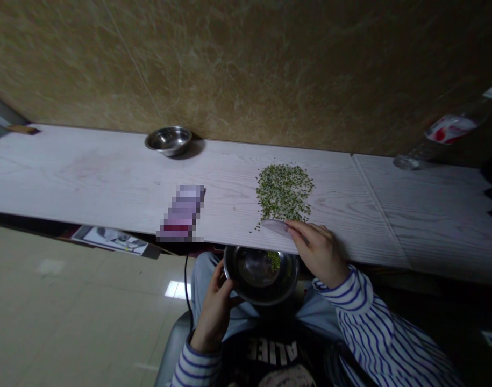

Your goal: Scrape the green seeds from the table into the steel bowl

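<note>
Small green beans lie spread in a patch on the pale wood-grain table. My right hand pinches a thin, pale, flat scraper-like piece and holds it at the near edge of the patch. Just below the table edge, over my lap, my left hand grips the left rim of a steel bowl. A small heap of the green beans sits inside that bowl, toward its far side.
A second, smaller steel bowl stands by the wall. Left of the beans lies a blurred-out, phone-like rectangle. A clear plastic bottle with a red-and-white label stands at the right. A dark cable hangs below the table.
</note>
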`<state>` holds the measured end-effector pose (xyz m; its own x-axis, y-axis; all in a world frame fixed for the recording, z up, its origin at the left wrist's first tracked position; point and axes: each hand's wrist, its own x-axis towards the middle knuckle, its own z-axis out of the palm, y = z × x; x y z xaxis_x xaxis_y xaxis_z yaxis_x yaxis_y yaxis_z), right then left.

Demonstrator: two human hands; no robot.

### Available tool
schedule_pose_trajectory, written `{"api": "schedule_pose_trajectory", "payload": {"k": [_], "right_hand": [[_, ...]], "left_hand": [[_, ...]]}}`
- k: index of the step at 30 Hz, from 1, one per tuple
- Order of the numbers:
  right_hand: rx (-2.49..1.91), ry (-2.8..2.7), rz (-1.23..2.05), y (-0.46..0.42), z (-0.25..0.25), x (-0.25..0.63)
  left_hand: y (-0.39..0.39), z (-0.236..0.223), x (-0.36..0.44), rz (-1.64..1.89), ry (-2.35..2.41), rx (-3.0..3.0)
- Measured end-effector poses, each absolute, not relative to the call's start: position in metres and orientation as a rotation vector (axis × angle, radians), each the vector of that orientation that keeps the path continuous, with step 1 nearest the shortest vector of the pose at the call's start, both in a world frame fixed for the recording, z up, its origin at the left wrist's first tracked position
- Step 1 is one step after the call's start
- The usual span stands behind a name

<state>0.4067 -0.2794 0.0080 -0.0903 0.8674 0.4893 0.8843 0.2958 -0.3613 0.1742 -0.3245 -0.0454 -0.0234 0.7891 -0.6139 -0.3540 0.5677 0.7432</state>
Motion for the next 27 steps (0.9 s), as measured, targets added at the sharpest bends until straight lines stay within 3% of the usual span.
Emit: {"api": "schedule_pose_trajectory", "payload": {"k": [27], "right_hand": [[-1.566,-1.95,0.029,-0.269,0.005,0.407]], "left_hand": [[-0.323,-0.042,0.172,0.975,1.347,0.394]]}}
